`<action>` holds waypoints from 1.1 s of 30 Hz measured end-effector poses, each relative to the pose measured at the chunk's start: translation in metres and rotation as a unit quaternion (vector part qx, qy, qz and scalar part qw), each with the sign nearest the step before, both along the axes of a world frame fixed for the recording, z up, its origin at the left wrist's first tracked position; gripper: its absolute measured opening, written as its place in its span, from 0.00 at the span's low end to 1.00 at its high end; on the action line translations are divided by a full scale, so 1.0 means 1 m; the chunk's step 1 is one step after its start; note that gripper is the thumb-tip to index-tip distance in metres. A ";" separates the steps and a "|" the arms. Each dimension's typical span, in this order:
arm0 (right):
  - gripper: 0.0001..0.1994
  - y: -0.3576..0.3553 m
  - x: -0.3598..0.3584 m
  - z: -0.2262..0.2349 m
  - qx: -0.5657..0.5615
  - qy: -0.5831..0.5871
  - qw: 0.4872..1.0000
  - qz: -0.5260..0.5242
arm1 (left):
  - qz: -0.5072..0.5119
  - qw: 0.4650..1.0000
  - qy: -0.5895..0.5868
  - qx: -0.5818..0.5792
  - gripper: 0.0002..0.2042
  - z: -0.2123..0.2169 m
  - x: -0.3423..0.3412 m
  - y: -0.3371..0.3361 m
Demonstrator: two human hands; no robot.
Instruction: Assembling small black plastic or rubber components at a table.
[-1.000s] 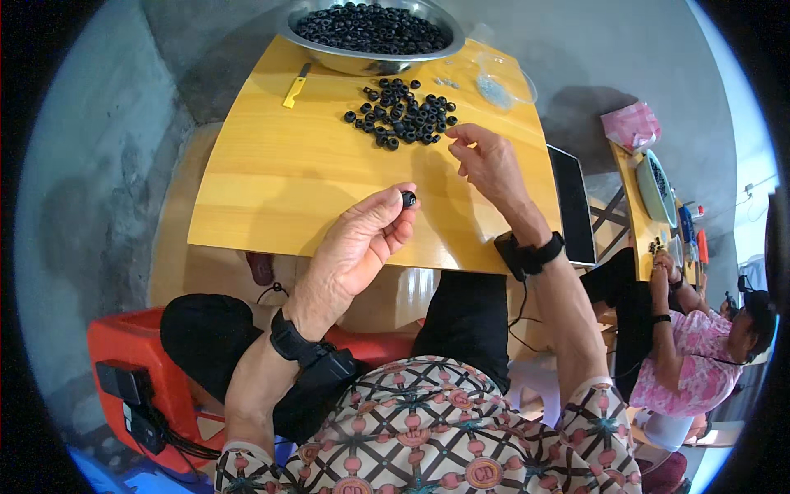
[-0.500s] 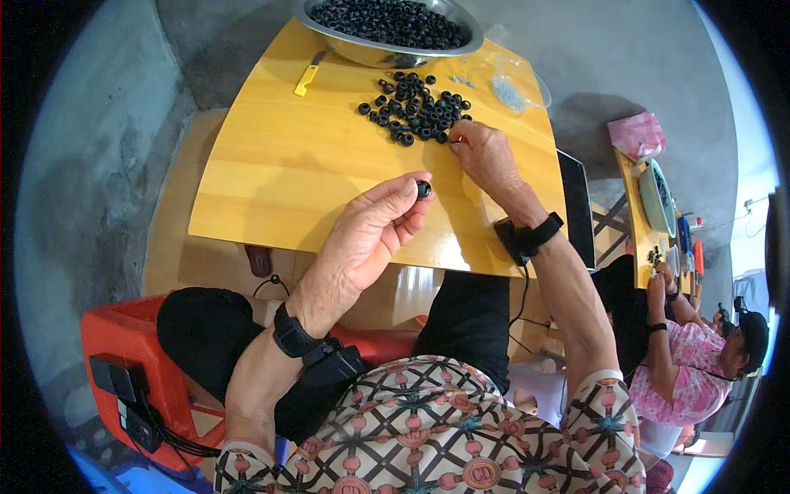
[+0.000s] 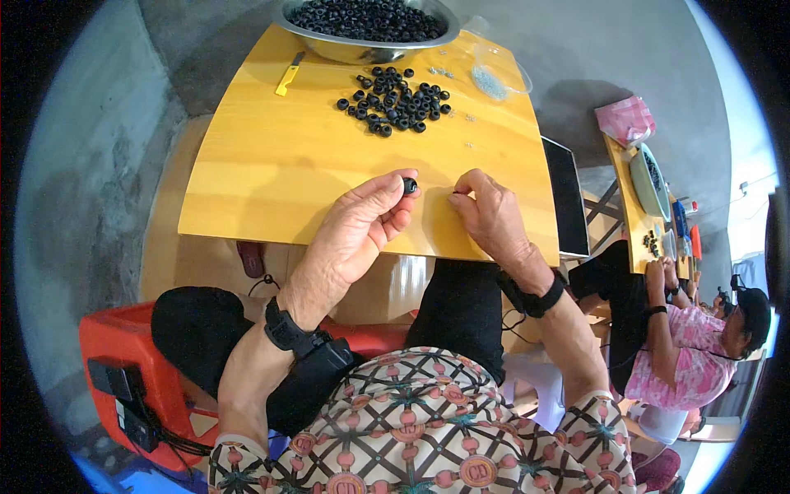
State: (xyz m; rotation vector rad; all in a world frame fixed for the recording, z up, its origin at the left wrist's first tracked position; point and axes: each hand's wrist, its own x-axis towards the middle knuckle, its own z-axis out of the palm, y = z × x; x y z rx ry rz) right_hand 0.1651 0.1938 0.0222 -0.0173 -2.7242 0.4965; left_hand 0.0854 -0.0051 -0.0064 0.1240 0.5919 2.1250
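My left hand (image 3: pixel 355 235) pinches a small black rubber ring (image 3: pixel 409 185) between thumb and forefinger, just above the near edge of the yellow wooden table (image 3: pixel 271 165). My right hand (image 3: pixel 492 216) is beside it, fingertips pressed together toward the ring; something tiny may be between them, too small to tell. A loose pile of black rings (image 3: pixel 395 100) lies farther back on the table. Behind it stands a metal bowl (image 3: pixel 329 43) full of the same rings.
A yellow-handled knife (image 3: pixel 289 76) lies at the back left. A clear bag of small pale parts (image 3: pixel 496 81) and scattered tiny pieces sit at the back right. A red box (image 3: pixel 123 362) stands by my left leg. Another person (image 3: pixel 691 346) works at a second table on the right.
My right hand has drawn back from the ring pile to meet my left hand near the table's front edge. The left hand has kept hold of the ring.
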 end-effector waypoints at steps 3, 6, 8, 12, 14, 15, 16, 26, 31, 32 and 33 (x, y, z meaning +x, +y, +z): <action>0.07 -0.009 0.012 0.010 -0.076 -0.002 0.997 -0.033 | 0.002 1.000 -0.003 -0.009 0.14 0.001 0.001 0.001; 0.07 -0.022 0.024 0.018 -0.254 -0.072 0.962 -0.077 | 0.000 1.000 -0.004 -0.014 0.14 0.001 0.004 0.000; 0.08 -0.030 0.032 0.024 -0.353 -0.012 0.934 -0.041 | 0.000 1.000 0.014 -0.015 0.14 0.004 0.006 0.001; 0.09 -0.045 0.042 0.030 -0.412 0.038 0.910 -0.015 | -0.006 0.999 0.035 -0.027 0.14 0.013 0.013 0.001; 0.11 -0.050 0.045 0.032 -0.424 0.068 0.903 0.006 | -0.020 0.998 0.060 -0.023 0.12 0.017 0.016 0.000; 0.11 -0.052 0.046 0.032 -0.426 0.068 0.902 0.005 | -0.021 0.998 0.059 -0.024 0.12 0.019 0.018 0.000; 0.11 -0.053 0.047 0.033 -0.432 0.073 0.899 0.011 | -0.027 0.997 0.068 -0.033 0.12 0.020 0.020 0.000; 0.12 -0.058 0.049 0.028 -0.428 0.099 0.898 0.032 | -0.044 0.991 0.110 -0.055 0.15 0.030 0.030 -0.004; 0.12 -0.059 0.049 0.026 -0.413 0.098 0.905 0.026 | -0.048 0.991 0.113 -0.046 0.15 0.030 0.029 -0.003; 0.12 -0.059 0.049 0.025 -0.406 0.097 0.908 0.022 | -0.048 0.991 0.118 -0.041 0.15 0.029 0.029 -0.003; 0.12 -0.060 0.049 0.025 -0.407 0.097 0.908 0.023 | -0.047 0.991 0.118 -0.042 0.15 0.029 0.030 -0.003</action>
